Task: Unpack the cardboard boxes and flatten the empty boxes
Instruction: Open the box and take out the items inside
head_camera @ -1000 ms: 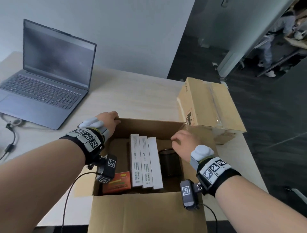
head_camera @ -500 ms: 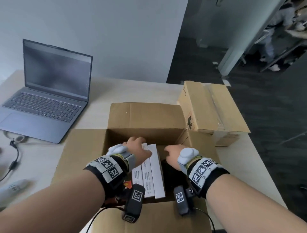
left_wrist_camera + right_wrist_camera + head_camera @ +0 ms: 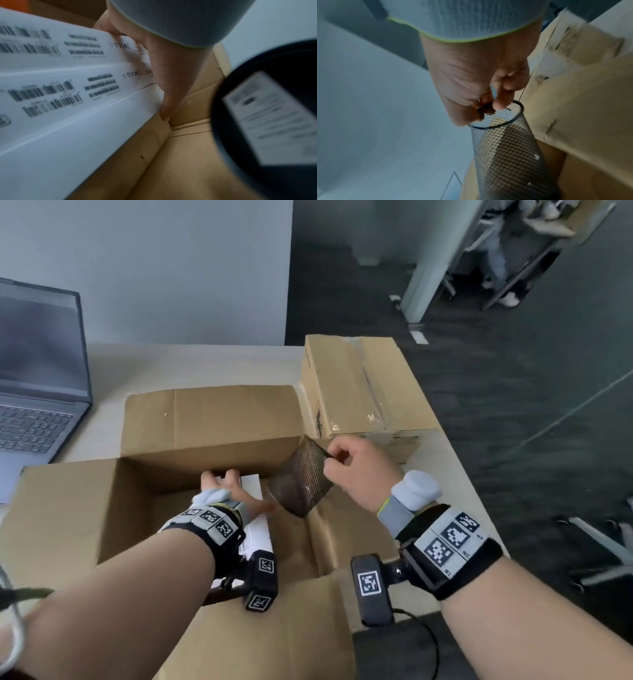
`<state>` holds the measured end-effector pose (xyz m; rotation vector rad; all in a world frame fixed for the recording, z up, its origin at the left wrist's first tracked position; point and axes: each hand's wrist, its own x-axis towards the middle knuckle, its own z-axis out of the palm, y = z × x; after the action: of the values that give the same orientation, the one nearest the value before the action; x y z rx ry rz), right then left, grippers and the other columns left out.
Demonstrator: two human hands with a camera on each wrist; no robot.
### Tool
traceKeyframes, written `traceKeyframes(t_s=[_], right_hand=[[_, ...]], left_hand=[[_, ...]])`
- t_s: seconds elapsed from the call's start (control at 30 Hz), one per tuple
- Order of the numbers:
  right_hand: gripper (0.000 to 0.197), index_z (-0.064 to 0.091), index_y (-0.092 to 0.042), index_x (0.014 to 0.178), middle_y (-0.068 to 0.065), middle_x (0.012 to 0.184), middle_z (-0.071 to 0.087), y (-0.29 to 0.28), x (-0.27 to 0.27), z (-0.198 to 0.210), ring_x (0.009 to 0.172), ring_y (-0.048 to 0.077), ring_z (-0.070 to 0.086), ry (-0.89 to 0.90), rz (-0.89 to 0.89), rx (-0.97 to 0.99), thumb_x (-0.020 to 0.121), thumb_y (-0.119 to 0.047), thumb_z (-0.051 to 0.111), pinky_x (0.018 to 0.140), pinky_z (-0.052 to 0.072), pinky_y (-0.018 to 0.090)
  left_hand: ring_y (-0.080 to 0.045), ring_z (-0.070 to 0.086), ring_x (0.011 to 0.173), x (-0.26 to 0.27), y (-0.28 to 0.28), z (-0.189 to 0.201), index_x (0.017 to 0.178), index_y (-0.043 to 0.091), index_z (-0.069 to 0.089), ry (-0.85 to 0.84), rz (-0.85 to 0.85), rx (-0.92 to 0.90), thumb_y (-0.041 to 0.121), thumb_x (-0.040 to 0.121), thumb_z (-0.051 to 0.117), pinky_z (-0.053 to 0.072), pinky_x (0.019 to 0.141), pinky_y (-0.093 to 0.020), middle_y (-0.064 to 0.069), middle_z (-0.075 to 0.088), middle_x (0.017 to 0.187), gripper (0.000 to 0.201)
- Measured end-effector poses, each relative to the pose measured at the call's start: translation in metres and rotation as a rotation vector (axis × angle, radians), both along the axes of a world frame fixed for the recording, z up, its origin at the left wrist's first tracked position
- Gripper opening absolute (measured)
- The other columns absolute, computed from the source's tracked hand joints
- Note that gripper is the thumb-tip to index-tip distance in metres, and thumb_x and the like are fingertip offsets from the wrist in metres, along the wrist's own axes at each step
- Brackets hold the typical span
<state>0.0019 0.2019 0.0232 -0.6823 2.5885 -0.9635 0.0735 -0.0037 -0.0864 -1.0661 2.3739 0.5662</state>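
We see an open box (image 3: 209,419) of brown cardboard, matt and a bit rough, with creases. A shut box (image 3: 356,385) beside it is the same cardboard, with shiny clear tape along its top. The cup (image 3: 303,481) is dark metal mesh, full of tiny holes, with a thin smooth wire rim. Its base has a white paper label (image 3: 274,119). The long packs (image 3: 68,81) are white card, smooth and matt. The bench (image 3: 191,364) looks pale, smooth and dull. The laptop (image 3: 37,392) is grey and matt.
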Motion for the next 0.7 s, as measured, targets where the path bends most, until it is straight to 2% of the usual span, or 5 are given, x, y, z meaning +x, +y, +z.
traceKeyframes(t_s=[0.1,0.2,0.33,0.5,0.7], right_hand=[[0.012,0.058,-0.024,0.079,0.004,0.078,0.070,0.043,-0.020,-0.004,0.061,0.019,0.072,-0.053,-0.265,-0.246,0.090,-0.020,0.059,0.054,0.045,0.027],[0.005,0.061,-0.039,0.082,-0.004,0.083,0.073,0.098,-0.038,-0.024,0.077,0.021,0.074,-0.037,-0.455,-0.308,0.079,-0.037,0.057,0.067,0.059,0.043],[0.007,0.063,-0.035,0.091,-0.010,0.093,0.072,0.159,-0.048,-0.065,0.082,0.020,0.068,0.026,-0.537,-0.085,0.087,-0.030,0.061,0.074,0.054,0.034],[0.016,0.064,-0.025,0.106,0.004,0.103,0.072,0.206,-0.062,-0.109,0.081,0.024,0.059,-0.085,-0.542,0.336,0.093,-0.020,0.058,0.070,0.042,0.027],[0.025,0.064,-0.024,0.118,0.004,0.111,0.071,0.224,-0.072,-0.119,0.095,0.028,0.064,-0.154,-0.462,0.454,0.094,-0.024,0.059,0.071,0.040,0.026]], left_hand=[[-0.028,0.047,0.098,-0.006,0.005,0.004,0.140,0.029,0.039,-0.062,-0.019,-0.065,0.072,0.067,0.069,0.042,0.075,-0.035,-0.008,0.029,0.137,0.090],[-0.030,0.047,0.098,-0.010,0.012,0.005,0.139,0.028,0.039,-0.069,-0.028,-0.109,0.069,0.070,0.064,0.041,0.075,-0.036,-0.009,0.031,0.134,0.084],[-0.040,0.051,0.111,-0.012,0.024,0.007,0.135,0.025,0.039,0.034,0.033,-0.072,0.071,0.070,0.057,0.048,0.087,-0.043,-0.011,0.030,0.138,0.082],[-0.036,0.052,0.102,-0.014,0.046,0.037,0.128,0.033,0.042,0.300,-0.042,0.004,0.057,0.062,0.066,0.052,0.082,-0.045,-0.004,0.033,0.133,0.075],[-0.040,0.054,0.106,-0.021,0.061,0.095,0.127,0.044,0.036,0.449,-0.181,-0.024,0.060,0.054,0.058,0.052,0.088,-0.047,0.000,0.031,0.143,0.078]])
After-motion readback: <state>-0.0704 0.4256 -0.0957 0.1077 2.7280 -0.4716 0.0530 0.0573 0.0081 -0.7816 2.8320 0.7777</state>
